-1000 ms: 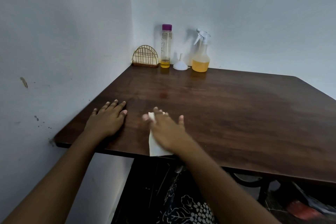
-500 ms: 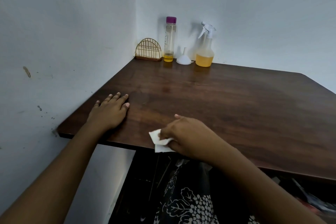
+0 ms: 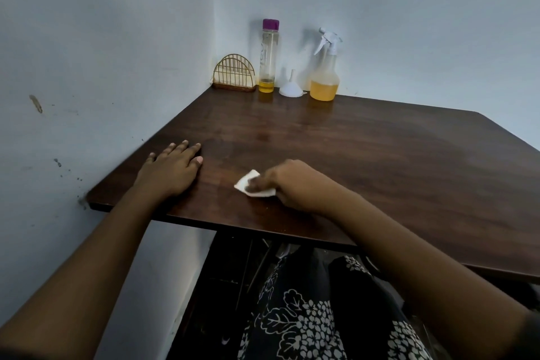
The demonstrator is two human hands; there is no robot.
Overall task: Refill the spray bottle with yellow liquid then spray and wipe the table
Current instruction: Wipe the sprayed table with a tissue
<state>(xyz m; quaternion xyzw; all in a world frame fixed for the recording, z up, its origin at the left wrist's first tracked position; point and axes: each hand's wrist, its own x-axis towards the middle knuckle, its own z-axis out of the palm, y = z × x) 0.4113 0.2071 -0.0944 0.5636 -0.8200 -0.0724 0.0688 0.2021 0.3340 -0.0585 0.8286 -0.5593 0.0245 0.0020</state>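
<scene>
On the dark wooden table (image 3: 380, 161), my right hand (image 3: 292, 184) grips a small folded white tissue (image 3: 248, 183) with curled fingers and holds it against the tabletop near the front edge. My left hand (image 3: 172, 168) lies flat, fingers straight, on the table's near left corner. Against the far wall stands the spray bottle (image 3: 325, 67), white trigger on top, yellow liquid filling its lower part. Left of it are a white funnel (image 3: 290, 85), upside down, and a tall clear bottle (image 3: 268, 55) with a purple cap and a little yellow liquid at the bottom.
A gold wire rack (image 3: 233, 74) sits in the far left corner by the wall. Walls close the table's left and back sides. A dark floral-print garment (image 3: 306, 316) shows below the front edge, with a dark frame under the table.
My right hand turned from flat on the tissue at the table's edge to gripping it with curled fingers, and moved it further onto the tabletop. My left hand stayed in place.
</scene>
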